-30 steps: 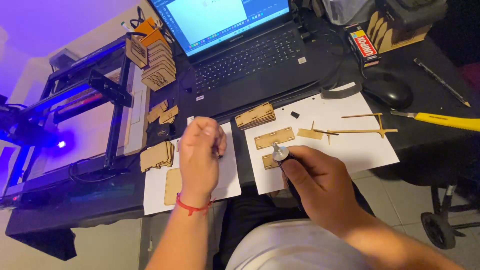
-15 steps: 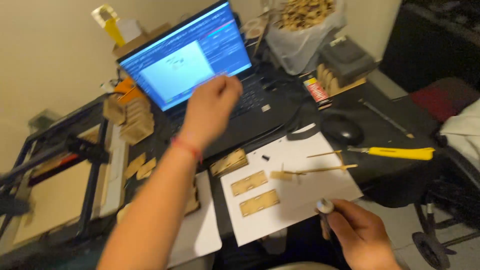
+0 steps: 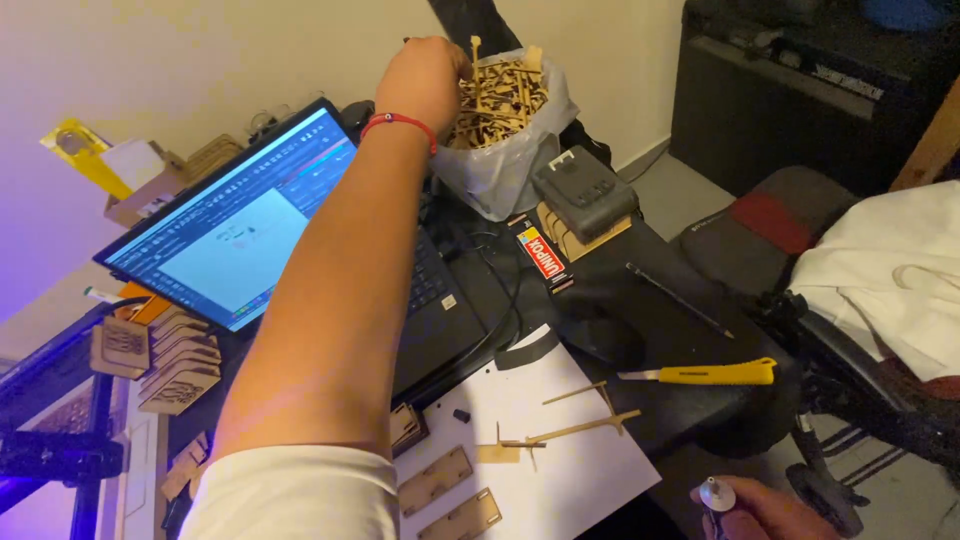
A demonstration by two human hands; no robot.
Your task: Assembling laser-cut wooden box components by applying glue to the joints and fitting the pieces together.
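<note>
Left hand point(image 3: 425, 75) in the scrap bag point(image 3: 505, 165)

Its grip was curled over wooden offcuts point(image 3: 500, 95), contents unclear; the right hand point(image 3: 755, 505) pinched a small glue bottle point(image 3: 716, 494) beside the worktop point(image 3: 640, 290).

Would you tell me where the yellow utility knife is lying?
In the head view, the yellow utility knife lies on the dark desk, right of the white paper.

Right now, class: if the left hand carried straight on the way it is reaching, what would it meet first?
The left hand would most likely meet the wooden scraps heaped in the clear plastic bag; it may already touch them, since depth is unclear.
</note>
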